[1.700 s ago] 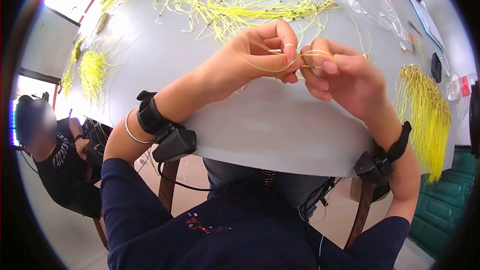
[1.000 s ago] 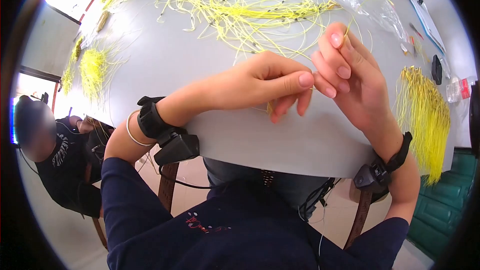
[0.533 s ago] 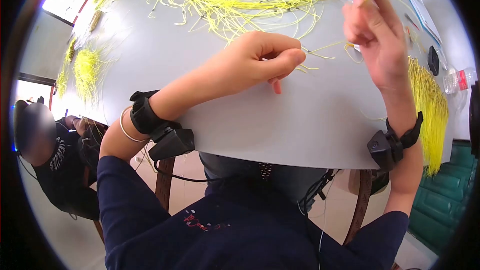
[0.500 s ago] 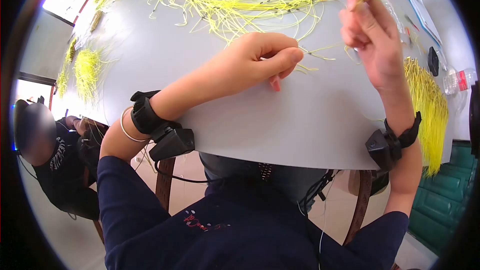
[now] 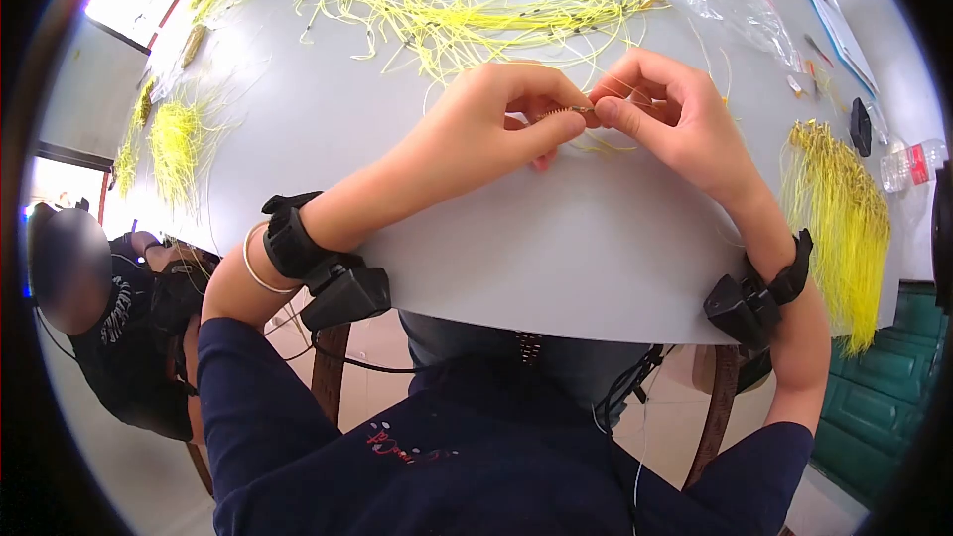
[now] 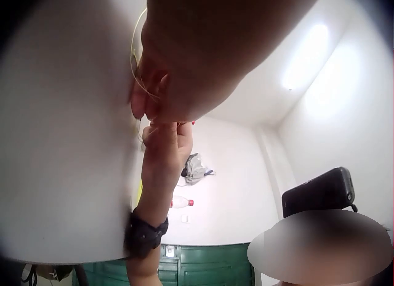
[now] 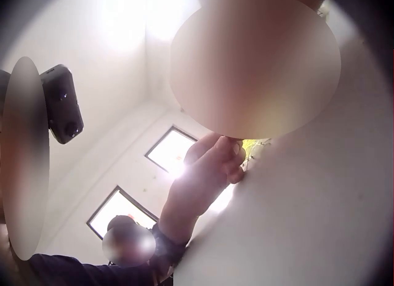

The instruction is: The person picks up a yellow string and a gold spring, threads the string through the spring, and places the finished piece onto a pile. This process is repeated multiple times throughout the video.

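Note:
Both hands meet fingertip to fingertip above the grey table (image 5: 556, 258) in the head view. The left hand (image 5: 506, 119) pinches a small brownish coiled piece (image 5: 558, 113) between thumb and curled forefinger. From the other side the right hand (image 5: 670, 114) pinches a thin yellow line at the end of that piece, its thumb close to the left thumb. Short yellow strands (image 5: 606, 147) stick out below the fingers. In the left wrist view a line (image 6: 133, 49) loops beside the left hand (image 6: 178, 83). The right wrist view has the right hand's work blurred out.
Loose yellow lines with dark beads (image 5: 476, 15) spread across the table's far side. A clear plastic bag (image 5: 725, 0) lies at the back right, a yellow bundle (image 5: 844, 228) at the right edge beside a bottle (image 5: 908, 169). Another person (image 5: 119, 318) sits at the left.
The right hand has come down and left from its raised position at the back right and now meets the left hand. The coiled piece shows between the left fingers again.

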